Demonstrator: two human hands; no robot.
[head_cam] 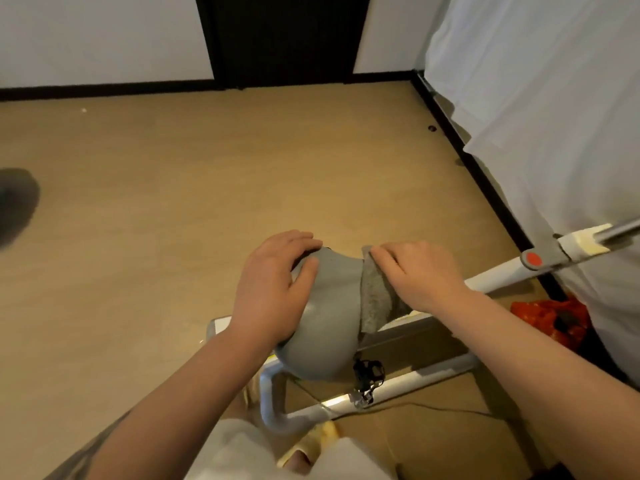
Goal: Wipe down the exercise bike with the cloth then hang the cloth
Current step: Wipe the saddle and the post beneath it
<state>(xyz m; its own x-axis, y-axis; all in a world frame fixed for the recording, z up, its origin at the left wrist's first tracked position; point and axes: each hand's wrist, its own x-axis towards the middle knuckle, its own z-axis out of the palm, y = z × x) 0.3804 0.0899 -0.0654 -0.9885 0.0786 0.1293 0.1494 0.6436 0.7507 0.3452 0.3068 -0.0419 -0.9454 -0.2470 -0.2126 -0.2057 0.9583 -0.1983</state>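
Floor: tan wood-look floor [173, 209] runs to a dark skirting board and white walls.
Curtain: a white fabric sheet [540, 98] hangs at right.
Bike: white tubular exercise bike frame [398, 382], low at centre, its grey rounded saddle [329, 306] lengthwise away from the person, nose far.
Left hand: left hand [270, 285] grips the saddle's left side, fingers curled over the nose.
Right hand: right hand [419, 275] presses a grey fuzzy cloth [374, 303] on the saddle's right edge, fingers flat.
Bag: a red-orange crumpled bag [550, 317] lies beside the frame.
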